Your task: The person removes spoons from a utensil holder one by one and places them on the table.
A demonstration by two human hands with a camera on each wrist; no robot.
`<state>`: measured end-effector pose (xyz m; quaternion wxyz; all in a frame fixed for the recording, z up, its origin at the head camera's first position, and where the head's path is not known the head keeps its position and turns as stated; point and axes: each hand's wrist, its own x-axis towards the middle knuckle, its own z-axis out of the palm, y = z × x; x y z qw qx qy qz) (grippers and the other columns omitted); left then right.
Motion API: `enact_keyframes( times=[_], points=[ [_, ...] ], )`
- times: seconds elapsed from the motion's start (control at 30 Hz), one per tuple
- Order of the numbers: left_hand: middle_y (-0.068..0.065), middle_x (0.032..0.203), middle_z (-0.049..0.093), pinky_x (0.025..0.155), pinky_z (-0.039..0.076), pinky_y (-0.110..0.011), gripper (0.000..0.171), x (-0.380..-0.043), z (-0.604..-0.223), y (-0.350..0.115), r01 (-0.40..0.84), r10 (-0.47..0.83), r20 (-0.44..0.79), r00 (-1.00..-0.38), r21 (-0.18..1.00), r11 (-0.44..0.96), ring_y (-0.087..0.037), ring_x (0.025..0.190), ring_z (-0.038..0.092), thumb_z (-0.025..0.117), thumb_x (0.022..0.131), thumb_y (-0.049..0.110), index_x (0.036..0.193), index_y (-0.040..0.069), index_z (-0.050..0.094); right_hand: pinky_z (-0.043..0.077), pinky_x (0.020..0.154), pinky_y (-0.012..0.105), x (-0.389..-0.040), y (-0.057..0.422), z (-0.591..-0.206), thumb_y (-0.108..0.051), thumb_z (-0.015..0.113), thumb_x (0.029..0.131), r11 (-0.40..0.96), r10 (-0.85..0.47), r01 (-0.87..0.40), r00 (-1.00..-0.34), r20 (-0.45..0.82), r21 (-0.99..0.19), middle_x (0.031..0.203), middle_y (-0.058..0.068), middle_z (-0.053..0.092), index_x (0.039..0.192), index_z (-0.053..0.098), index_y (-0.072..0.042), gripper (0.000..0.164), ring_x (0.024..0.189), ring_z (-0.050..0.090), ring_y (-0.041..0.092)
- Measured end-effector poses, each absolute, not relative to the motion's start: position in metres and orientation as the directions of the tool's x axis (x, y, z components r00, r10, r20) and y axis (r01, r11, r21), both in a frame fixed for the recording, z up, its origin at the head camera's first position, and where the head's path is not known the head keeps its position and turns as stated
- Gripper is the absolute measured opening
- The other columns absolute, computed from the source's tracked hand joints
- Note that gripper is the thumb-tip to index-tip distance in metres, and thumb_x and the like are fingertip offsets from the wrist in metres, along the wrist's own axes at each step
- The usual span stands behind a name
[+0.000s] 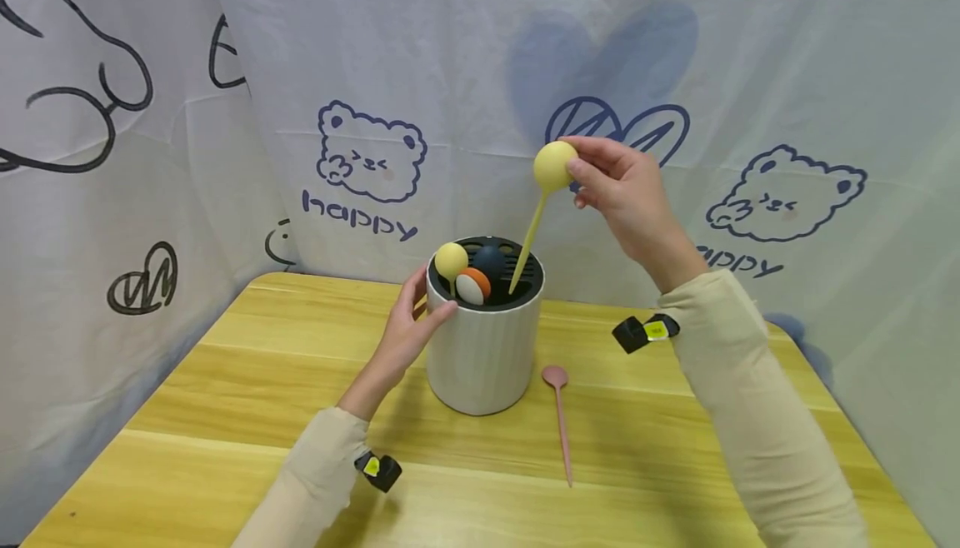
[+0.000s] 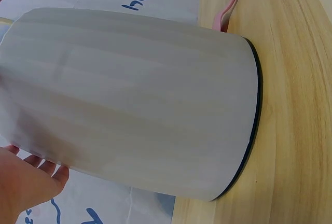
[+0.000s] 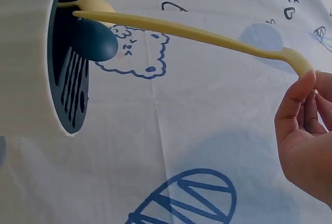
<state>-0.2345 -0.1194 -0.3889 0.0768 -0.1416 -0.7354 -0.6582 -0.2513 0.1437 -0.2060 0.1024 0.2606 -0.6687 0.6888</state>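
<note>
My right hand (image 1: 618, 190) pinches a yellow spoon (image 1: 533, 227) by its round bowl, between thumb and fingers. Its handle points down, with the tip at the opening of a white utensil holder (image 1: 483, 356) that has a dark slotted top. The right wrist view shows the tip of this yellow spoon (image 3: 197, 37) overlapping the dark opening. My left hand (image 1: 408, 327) holds the holder by its left side near the rim, thumb in front and fingers farther back. Standing in the holder are another yellow spoon (image 1: 451, 261), a dark blue one (image 1: 490, 262) and an orange-and-white round-headed piece (image 1: 473, 286).
A pink spoon (image 1: 558, 415) lies on the wooden table (image 1: 247, 398), right of the holder, bowl toward the back. Behind the table hangs a white cloth (image 1: 465, 90) printed with bears and hearts. Black wrist cameras (image 1: 632, 335) sit on both sleeves.
</note>
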Motion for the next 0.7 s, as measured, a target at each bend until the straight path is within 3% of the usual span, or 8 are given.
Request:
enact_keyframes(
  times=[0.4,0.7],
  points=[
    [-0.013,0.156,0.024,0.114,0.022,-0.046,0.077,-0.235,-0.389,-0.12,0.314,0.112,0.303,-0.946,0.945,0.094,-0.028,0.141,0.025,0.063,0.092,0.026,0.153,0.007,0.021,0.045,0.059,0.018,-0.244,0.15,-0.201,-0.004,0.061,0.093,-0.057,-0.255,-0.483,-0.839,0.481,-0.874,0.106,0.009,0.064,0.12,0.065,0.0,0.028,0.078,0.051,0.018],
    [-0.012,0.156,0.024,0.115,0.021,-0.046,0.076,-0.236,-0.39,-0.119,0.306,0.115,0.295,-0.948,0.948,0.086,-0.028,0.141,0.025,0.062,0.093,0.027,0.153,0.008,0.02,0.04,0.055,0.019,-0.243,0.158,-0.211,-0.005,0.063,0.092,-0.02,-0.267,-0.448,-0.859,0.436,-0.894,0.102,0.006,0.066,0.113,0.069,-0.007,0.022,0.071,0.047,0.017]
  ],
)
